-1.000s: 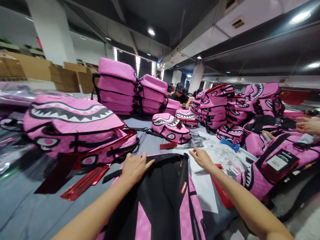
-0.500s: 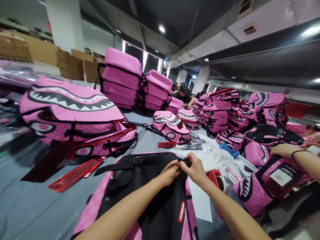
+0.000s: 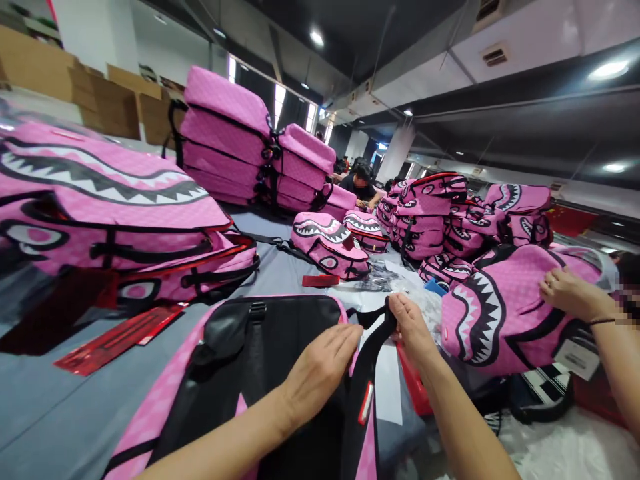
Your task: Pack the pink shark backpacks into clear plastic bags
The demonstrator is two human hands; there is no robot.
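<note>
A pink and black backpack (image 3: 300, 312) lies in front of me with its black back panel facing up. My right hand (image 3: 411, 327) is closed on the black shoulder strap (image 3: 369, 357), lifting it off the bag's upper right corner. A small red and white label sits on that strap. My left hand (image 3: 323, 367) rests over the panel, fingers stretched out and pointing at the strap; the thumb side is partly hidden. A buckle (image 3: 257, 310) shows on the other strap at the upper left.
Shark-mouth backpacks (image 3: 110, 180) and red tags (image 3: 120, 337) lie on the left. Stacked pink bags (image 3: 225, 133) stand behind, more (image 3: 425, 220) at right. At the right edge, another person's hand (image 3: 573, 293) touches a pink bag (image 3: 515, 300). A white sheet (image 3: 389, 393) lies beside my backpack.
My hands have come apart: the right moved right, pulling the strap outward, while the left fingers straightened and moved lower. The other person's pink bag has been raised and turned.
</note>
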